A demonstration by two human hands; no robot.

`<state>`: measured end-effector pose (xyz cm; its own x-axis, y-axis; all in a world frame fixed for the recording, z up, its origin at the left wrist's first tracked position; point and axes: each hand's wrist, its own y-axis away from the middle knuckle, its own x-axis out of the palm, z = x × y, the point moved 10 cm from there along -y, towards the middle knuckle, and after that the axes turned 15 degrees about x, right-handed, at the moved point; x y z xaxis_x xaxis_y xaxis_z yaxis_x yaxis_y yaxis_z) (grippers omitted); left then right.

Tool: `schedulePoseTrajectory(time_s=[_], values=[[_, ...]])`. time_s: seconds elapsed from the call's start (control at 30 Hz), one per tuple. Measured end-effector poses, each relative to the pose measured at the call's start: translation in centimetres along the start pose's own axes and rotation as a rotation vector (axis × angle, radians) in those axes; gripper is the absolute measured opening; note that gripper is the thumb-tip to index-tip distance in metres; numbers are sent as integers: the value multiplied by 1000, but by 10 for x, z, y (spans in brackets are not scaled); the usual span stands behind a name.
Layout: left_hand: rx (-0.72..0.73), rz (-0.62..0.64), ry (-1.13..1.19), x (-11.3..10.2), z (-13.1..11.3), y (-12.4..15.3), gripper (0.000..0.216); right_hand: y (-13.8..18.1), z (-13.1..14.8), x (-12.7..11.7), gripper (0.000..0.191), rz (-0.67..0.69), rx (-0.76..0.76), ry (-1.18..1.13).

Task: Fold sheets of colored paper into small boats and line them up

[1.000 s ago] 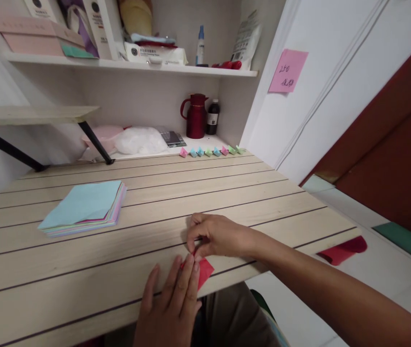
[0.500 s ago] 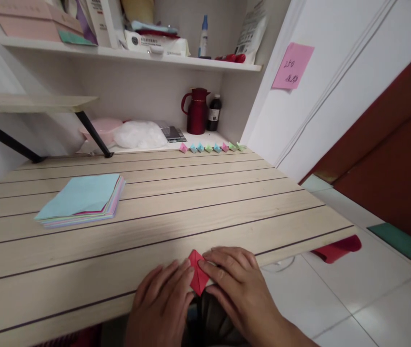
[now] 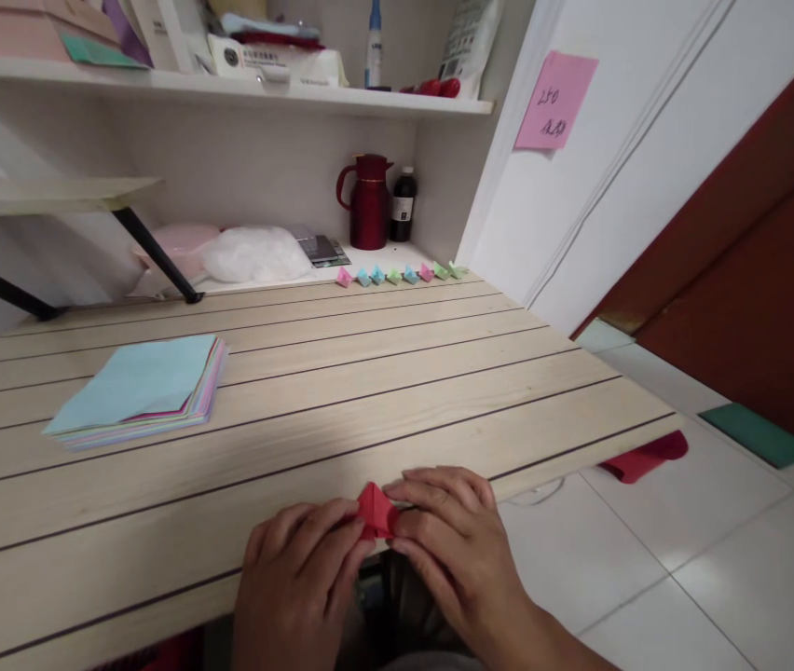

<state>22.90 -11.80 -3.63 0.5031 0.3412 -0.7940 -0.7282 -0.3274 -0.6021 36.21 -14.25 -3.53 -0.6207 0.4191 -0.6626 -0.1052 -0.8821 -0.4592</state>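
Note:
A small folded red paper (image 3: 373, 508) sits at the near edge of the wooden table (image 3: 341, 401). My left hand (image 3: 295, 578) pinches its left side with fingers closed on it. My right hand (image 3: 449, 540) grips its right side, fingers curled over the paper. Only the paper's pointed top shows between the fingertips. A stack of coloured paper sheets (image 3: 142, 387), light blue on top, lies on the table to the left, well away from both hands.
A row of several small folded paper pieces (image 3: 401, 274) lines the table's far edge. Behind stand a dark red jug (image 3: 367, 201), a dark bottle (image 3: 403, 205) and a white bag (image 3: 253, 253). A pink note (image 3: 554, 101) hangs on the wall. Tiled floor lies right.
My right hand drew back from further up the table to the near edge. Both hands closed in on the red paper, which went from a flat diamond to a smaller folded point.

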Motion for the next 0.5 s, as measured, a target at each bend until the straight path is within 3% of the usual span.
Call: schedulePoseTrajectory(time_s=[0.17,0.37,0.5], values=[[-45,-22,53,-5,6,-7,14,1,-1,2,15,9,-2,24],[8,-22,80,-6,5,-10,13,-3,-2,1,13,8,78,-30],[-92,32,50,5,18,-5,7,-9,-2,6,9,20,140,-8]])
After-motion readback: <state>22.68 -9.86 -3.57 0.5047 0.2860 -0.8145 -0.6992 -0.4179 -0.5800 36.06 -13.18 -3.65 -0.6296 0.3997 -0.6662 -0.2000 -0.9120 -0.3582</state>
